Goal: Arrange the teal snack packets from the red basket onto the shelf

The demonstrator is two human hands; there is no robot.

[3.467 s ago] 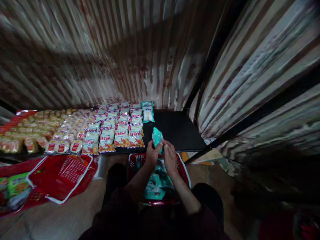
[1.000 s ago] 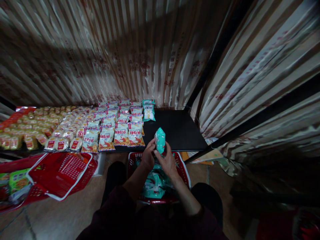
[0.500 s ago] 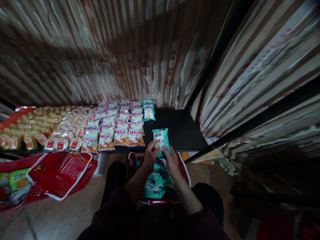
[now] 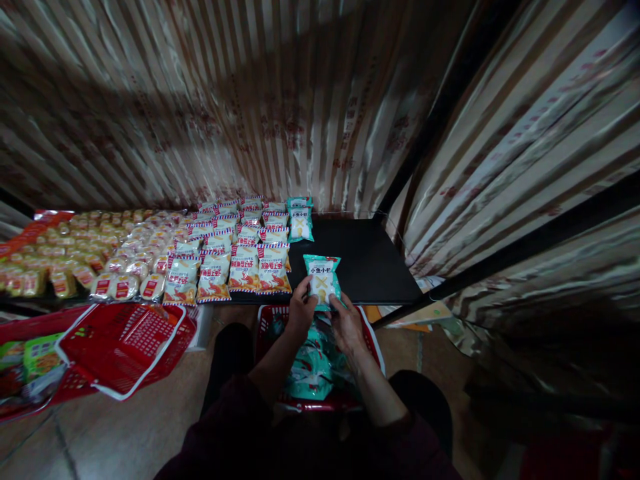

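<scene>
Curtain [image 4: 240,100]: striped, hung behind the black shelf [image 4: 370,260] & along its R side. Shelf = ref. pt. for all locations below.

Floor [image 4: 135,433]: tiled, below & in front of shelf.

Front basket [image 4: 378,350]: red w/ white rim, below shelf's front edge, between wearer's knees; contains teal pkts [image 4: 310,373], piled, exact no. cannot be told.

Side basket [image 4: 120,347]: red, white handle, below shelf's front edge toward L end. Green packs [image 4: 43,357] in red basketwork further L, also below shelf level.

Yellowish wrapped cakes [image 4: 63,283]: many, close rows, on L part of shelf, front to back. Orange-red pack [image 4: 30,233]: at shelf's far L end, behind/beside cakes.

Red-label round cakes [image 4: 124,287]: clear wrap, on shelf, just R of yellowish ones.

White-orange pkts [image 4: 273,270]: striped ends, printed fronts, approx. 4 columns on shelf, R of round cakes, leaning back in file, front ones near shelf's front edge.

L hand [image 4: 301,308]: at shelf's front edge, grasping held teal pkt by its L side, fingers bent.

R hand [image 4: 347,323]: same edge, grasping pkt's lower R corner, thumb & fingers on it.

Back teal pkts [image 4: 301,225]: at rear of shelf, just R of white-orange columns; one in front of another.

Held teal pkt [image 4: 322,279]: between both hands, at shelf's front edge, printed front to camera, top end toward rear of shelf. Contact w/ shelf surface: cannot tell.
</scene>
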